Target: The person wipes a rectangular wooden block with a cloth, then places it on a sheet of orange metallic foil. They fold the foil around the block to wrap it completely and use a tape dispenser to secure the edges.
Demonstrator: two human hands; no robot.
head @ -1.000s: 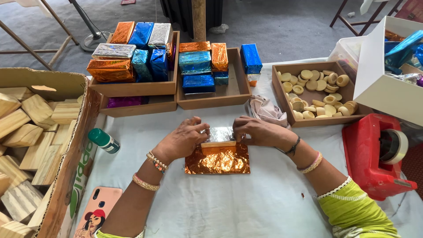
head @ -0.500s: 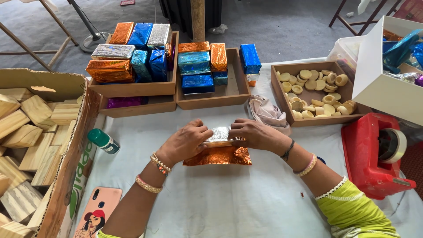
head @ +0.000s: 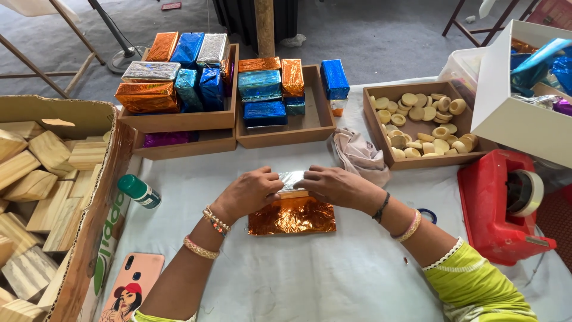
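Orange foil sheet (head: 292, 216) now folded up over block; left hand (head: 249, 192) and right hand (head: 333, 185) pinching its silver flap (head: 292, 179) at twelve o'clock, wrap half closed.

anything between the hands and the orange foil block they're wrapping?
Nothing visible. The left hand and right hand both rest directly on the orange foil block, pressing its silver flap along the far edge. The cloth and glue stick lie clear.
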